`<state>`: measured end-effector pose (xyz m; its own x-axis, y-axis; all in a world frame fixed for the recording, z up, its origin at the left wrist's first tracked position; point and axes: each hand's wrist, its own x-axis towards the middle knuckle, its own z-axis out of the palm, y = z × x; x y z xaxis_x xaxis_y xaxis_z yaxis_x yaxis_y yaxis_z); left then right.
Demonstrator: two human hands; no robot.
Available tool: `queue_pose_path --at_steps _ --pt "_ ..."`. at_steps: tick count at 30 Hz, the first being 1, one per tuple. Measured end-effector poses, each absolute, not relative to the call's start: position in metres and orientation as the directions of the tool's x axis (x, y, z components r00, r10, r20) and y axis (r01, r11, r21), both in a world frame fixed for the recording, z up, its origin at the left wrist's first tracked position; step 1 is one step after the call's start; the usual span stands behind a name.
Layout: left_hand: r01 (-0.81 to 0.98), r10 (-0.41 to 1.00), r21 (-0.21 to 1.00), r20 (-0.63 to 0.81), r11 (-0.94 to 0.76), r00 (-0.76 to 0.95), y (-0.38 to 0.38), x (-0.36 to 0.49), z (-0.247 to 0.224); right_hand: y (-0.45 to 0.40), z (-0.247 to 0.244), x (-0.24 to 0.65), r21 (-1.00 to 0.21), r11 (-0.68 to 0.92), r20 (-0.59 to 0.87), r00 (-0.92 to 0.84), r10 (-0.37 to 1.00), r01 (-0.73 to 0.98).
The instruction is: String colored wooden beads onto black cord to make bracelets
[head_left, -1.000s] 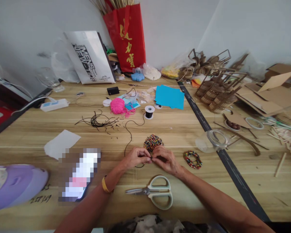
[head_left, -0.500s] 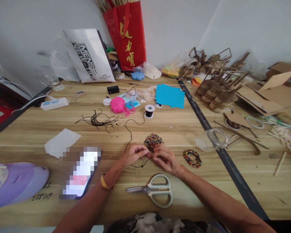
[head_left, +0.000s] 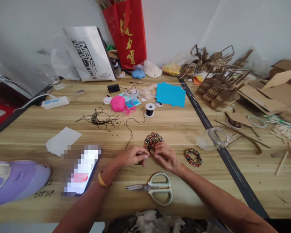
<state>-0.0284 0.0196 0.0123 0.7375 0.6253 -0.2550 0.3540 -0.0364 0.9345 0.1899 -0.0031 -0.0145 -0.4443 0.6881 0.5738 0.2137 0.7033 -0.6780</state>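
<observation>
My left hand (head_left: 135, 155) is closed in a pinch on a thin black cord (head_left: 129, 129). Opposite it, my right hand (head_left: 167, 157) pinches the same cord, with a short stretch showing between the fingertips. The cord runs up to a white spool (head_left: 149, 110) wound with black. Just beyond my fingers lies a bunch of multicoloured beads (head_left: 153, 139), partly behind my right hand. A coiled beaded bracelet (head_left: 193, 157) rests to the right. Scissors with pale handles (head_left: 160, 189) lie nearer to me, blades pointing left.
At left are a phone (head_left: 83, 171), white paper (head_left: 64, 141) and a purple device (head_left: 19, 183). Cut black cords (head_left: 97, 118), pink yarn (head_left: 118, 103) and blue sheets (head_left: 170, 94) lie farther back. A clear jar (head_left: 213, 139) and small woven baskets (head_left: 215, 92) stand right.
My left hand has turned and shifted slightly, its fingers now covering more of the cord. The cord loop that hung below my hands is mostly out of sight. The view has shifted slightly.
</observation>
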Motion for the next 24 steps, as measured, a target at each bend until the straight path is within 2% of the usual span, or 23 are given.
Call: queue_pose_path --at_steps 3,8,13,16,24 --pt "0.43 0.616 0.898 -0.291 -0.087 0.732 0.021 -0.035 0.026 -0.003 -0.013 0.19 -0.679 0.699 0.57 -0.44 0.694 0.222" --pt "0.45 0.672 0.878 -0.234 -0.165 0.703 0.023 -0.038 0.034 -0.003 -0.012 0.189 -0.668 0.708 0.573 -0.449 0.686 0.23" --pt "0.254 0.702 0.966 -0.212 0.045 0.68 0.02 -0.025 0.018 -0.003 -0.013 0.189 -0.658 0.713 0.564 -0.469 0.68 0.241" --pt "0.164 0.728 0.973 -0.232 0.166 0.646 0.017 -0.017 0.007 -0.002 -0.013 0.189 -0.647 0.722 0.567 -0.478 0.671 0.246" --pt "0.144 0.78 0.964 -0.266 0.224 0.567 0.014 -0.008 -0.005 -0.003 -0.011 0.187 -0.641 0.728 0.572 -0.481 0.664 0.242"
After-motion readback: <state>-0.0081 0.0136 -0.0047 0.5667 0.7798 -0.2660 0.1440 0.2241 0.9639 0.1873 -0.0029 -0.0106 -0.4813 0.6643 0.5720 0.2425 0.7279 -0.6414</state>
